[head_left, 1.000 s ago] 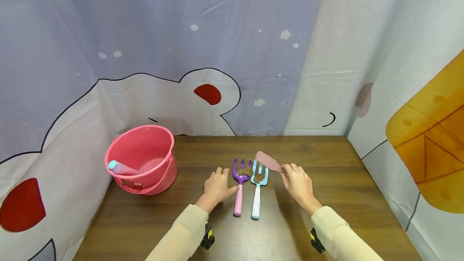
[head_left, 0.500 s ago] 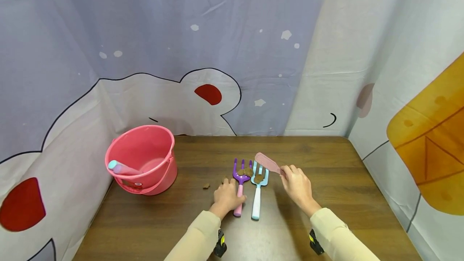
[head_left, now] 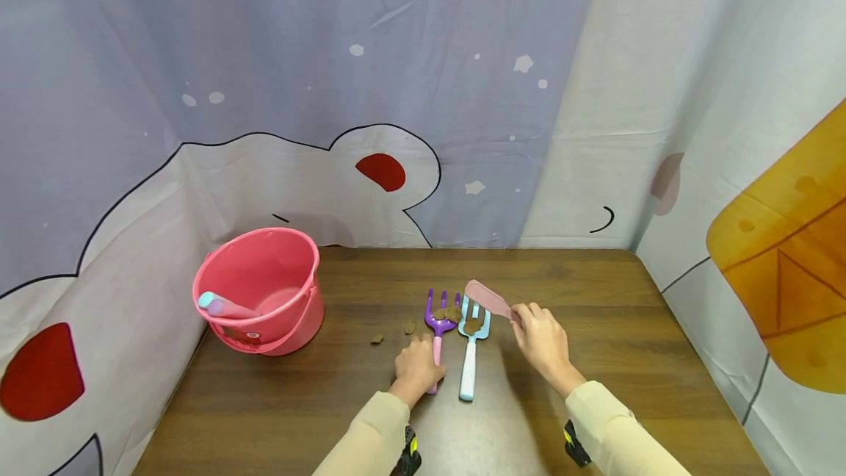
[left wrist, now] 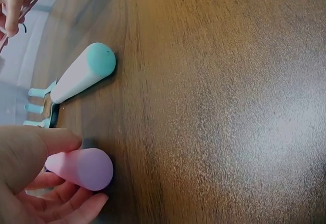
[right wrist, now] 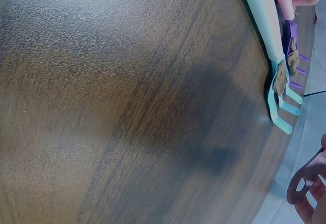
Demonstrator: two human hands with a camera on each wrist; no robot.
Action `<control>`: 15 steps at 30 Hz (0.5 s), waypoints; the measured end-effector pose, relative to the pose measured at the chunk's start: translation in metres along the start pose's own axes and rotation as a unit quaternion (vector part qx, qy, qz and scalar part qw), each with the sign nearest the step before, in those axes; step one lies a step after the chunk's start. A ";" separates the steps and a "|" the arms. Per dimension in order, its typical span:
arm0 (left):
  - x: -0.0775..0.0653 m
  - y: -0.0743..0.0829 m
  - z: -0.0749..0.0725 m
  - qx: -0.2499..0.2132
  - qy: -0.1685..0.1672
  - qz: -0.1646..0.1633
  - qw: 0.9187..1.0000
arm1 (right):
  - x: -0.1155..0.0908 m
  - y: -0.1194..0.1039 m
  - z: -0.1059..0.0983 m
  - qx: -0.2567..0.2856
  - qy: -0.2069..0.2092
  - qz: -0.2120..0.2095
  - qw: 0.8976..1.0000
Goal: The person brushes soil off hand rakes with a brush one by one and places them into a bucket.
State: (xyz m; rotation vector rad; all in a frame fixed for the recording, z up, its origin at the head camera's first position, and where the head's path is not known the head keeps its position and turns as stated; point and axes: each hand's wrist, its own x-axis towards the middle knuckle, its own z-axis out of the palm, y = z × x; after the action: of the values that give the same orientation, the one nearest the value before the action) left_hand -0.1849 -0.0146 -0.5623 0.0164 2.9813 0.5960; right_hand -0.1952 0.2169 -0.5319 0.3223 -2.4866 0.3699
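Note:
In the head view my left hand (head_left: 418,367) grips the pink handle of a purple toy garden fork (head_left: 437,326). In the left wrist view, thumb and fingers curl around that pink handle (left wrist: 94,169). Beside it lies a light-blue toy garden fork (head_left: 468,373) with a white handle. Brown lumps (head_left: 452,314) rest on both fork heads. My right hand (head_left: 543,340) holds a pink paddle-shaped tool (head_left: 487,297), its flat head over the blue fork's tines in the head view. A looped handle end (right wrist: 300,186) of this tool shows in the right wrist view.
A pink bucket (head_left: 305,329) stands at the table's left, with a pinkish-purple handle (head_left: 228,308) with a blue end inside. Two small brown pieces (head_left: 377,339) lie on the wooden table (head_left: 595,300) near the left hand. Patterned curtains (head_left: 463,94) hang behind and at the sides.
My left hand has moved right and toward me, onto the purple fork's handle, and now grips it. The brown pieces on the table came into view. The right hand hardly moved.

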 end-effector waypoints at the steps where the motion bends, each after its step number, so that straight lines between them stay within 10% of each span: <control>1: 0.000 0.000 -0.001 0.000 0.002 -0.002 1.000 | 0.000 0.000 0.000 0.000 0.000 0.000 1.000; 15: 0.006 -0.013 -0.013 0.023 -0.002 -0.033 0.999 | -0.001 0.000 0.001 0.001 -0.004 0.003 1.000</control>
State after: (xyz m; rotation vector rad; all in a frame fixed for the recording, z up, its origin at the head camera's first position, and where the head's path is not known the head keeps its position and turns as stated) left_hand -0.1919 -0.0312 -0.5558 -0.0775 2.9787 0.5181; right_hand -0.1945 0.2165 -0.5329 0.3193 -2.4960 0.3743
